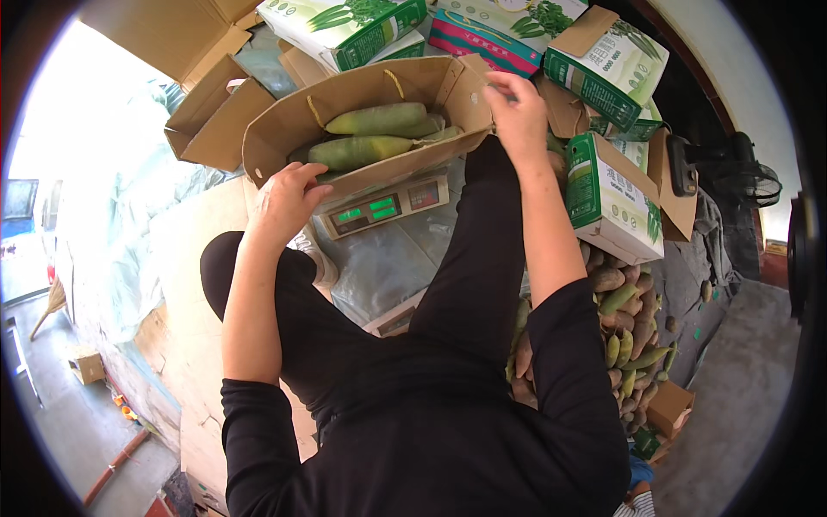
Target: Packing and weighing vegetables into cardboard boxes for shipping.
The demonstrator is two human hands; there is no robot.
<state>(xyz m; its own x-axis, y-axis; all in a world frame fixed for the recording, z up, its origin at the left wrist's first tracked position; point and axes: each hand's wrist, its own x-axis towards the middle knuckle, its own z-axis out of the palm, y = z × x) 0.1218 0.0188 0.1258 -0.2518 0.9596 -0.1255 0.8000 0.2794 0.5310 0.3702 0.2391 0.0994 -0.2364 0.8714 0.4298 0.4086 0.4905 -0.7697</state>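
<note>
1. Biggest thing in the scene: the heap of produce [633, 345] on the right, near side, brownish and green tapered pieces piled on a grey cloth, spilling down past the person's right elbow.
2. Far across the top, a stack of green-and-white printed cartons [603, 60], flaps open, with one more standing carton [607, 194] just right of the right forearm.
3. Far left, plain empty brown boxes [207, 112] lie open, well apart from the hands.
4. Centre stage: the open brown cardboard box [284, 142], with yellow cord handles, sitting on top of the scale.
5. Inside it, long green gourd-like vegetables [362, 151] lie on their sides, one stacked beside another, filling the box bottom.
6. Under the box, the electronic scale [383, 207], green digits lit on its front panel, facing the person.
7. The left hand [284, 198] is on the near left edge of the box, fingers curled over the cardboard rim, gripping it.
8. The right hand [517, 108] is at the far right flap of the box, fingers pinched together on the flap's edge.
</note>
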